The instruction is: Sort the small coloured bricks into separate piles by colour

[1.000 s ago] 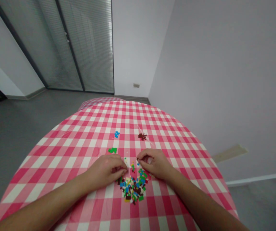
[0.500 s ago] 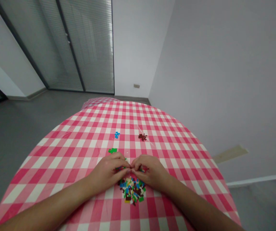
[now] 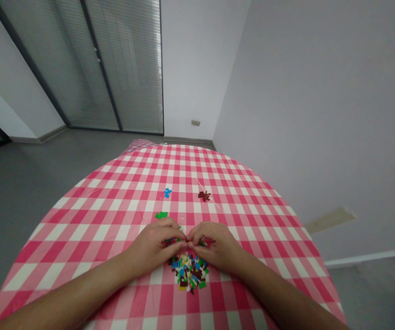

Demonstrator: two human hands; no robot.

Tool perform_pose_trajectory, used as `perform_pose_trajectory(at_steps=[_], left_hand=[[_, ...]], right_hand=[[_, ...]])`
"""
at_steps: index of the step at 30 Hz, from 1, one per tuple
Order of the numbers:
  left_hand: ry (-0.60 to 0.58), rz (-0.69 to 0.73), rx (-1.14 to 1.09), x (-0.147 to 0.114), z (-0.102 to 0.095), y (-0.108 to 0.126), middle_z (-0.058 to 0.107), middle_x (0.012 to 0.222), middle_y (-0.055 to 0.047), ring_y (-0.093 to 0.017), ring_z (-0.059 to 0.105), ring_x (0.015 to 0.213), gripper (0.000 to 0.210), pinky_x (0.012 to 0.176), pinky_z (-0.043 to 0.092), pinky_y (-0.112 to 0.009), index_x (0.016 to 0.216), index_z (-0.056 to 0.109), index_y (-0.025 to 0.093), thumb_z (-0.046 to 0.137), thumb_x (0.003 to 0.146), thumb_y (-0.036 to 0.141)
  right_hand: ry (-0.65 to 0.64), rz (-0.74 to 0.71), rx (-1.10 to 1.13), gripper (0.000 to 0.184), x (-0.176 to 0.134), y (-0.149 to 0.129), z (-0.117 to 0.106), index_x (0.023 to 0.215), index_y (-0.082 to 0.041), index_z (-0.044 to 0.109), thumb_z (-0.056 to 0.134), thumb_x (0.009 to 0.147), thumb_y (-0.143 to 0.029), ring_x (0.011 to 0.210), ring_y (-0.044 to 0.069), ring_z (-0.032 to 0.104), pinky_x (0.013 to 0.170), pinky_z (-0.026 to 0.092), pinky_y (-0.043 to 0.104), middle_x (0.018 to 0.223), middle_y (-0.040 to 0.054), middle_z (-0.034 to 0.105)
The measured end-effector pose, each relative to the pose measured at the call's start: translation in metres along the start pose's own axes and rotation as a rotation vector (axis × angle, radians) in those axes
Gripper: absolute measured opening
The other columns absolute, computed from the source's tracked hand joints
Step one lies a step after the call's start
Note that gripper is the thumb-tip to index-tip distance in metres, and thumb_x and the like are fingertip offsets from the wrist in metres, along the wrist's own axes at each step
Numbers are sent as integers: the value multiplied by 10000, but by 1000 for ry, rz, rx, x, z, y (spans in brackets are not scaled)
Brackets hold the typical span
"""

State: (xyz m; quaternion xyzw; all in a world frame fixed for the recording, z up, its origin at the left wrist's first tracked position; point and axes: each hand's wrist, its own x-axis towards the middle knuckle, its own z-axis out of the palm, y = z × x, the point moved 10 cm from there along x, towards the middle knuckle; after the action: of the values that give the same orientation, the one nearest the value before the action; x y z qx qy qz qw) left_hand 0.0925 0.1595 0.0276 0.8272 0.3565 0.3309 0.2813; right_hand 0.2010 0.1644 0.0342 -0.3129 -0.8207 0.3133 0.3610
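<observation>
My left hand (image 3: 163, 240) and my right hand (image 3: 211, 244) meet fingertip to fingertip over a mixed pile of small toy bricks (image 3: 190, 274). Thumb and fingers of each are pinched together; whatever lies between the tips is too small to make out. Blue, green, brown, white and yellow bricks make up the pile, partly hidden under both hands. Just beyond my left hand sits a small group of green bricks (image 3: 161, 215). Farther off lie a few blue bricks (image 3: 167, 193) and, to their right, a heap of dark brown bricks (image 3: 204, 196).
A red-and-white checked cloth (image 3: 114, 206) covers the rounded table. Behind it stand a glass partition with blinds (image 3: 128, 68) and a pale wall (image 3: 303, 114) that runs along the right side. Grey floor (image 3: 28, 183) shows on the left.
Both hands stay almost still, fingertips together. At the far left edge of the table, the loose flap of cloth has shifted a little.
</observation>
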Motion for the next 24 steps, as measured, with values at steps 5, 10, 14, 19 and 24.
perform_pose_trajectory(at_steps=[5,10,14,19,24], left_hand=[[-4,-14,5,-1,0,-4,657,823,-37,-159,622,782,125,704,480,-277,895,729,190,606,913,196],[-6,-13,-5,0,0,-3,655,830,-40,-163,619,791,127,709,479,-280,894,719,183,593,912,180],[-22,-2,-15,0,1,1,650,845,-34,-154,610,804,158,726,474,-277,918,707,189,553,928,150],[-4,-16,-24,1,0,-1,649,848,-32,-154,605,808,176,722,472,-276,955,709,200,539,941,156],[10,-35,-33,2,-2,-3,663,812,-22,-157,610,781,163,711,470,-284,919,720,210,561,933,178]], right_hand=[[21,37,50,71,-1,5,-3,725,-213,644,652,784,-174,722,151,696,683,543,249,771,36,737],[31,66,79,41,-1,8,-4,745,-197,669,663,786,-191,688,150,691,639,541,236,782,56,739],[10,75,0,69,1,6,-4,854,-191,717,674,805,-215,651,139,670,618,524,225,760,49,727],[-3,49,-80,122,3,4,-4,911,-192,751,687,812,-225,651,144,657,610,502,227,745,49,726],[-28,49,-89,96,3,4,0,855,-207,756,665,843,-236,673,147,663,636,502,231,736,36,740]])
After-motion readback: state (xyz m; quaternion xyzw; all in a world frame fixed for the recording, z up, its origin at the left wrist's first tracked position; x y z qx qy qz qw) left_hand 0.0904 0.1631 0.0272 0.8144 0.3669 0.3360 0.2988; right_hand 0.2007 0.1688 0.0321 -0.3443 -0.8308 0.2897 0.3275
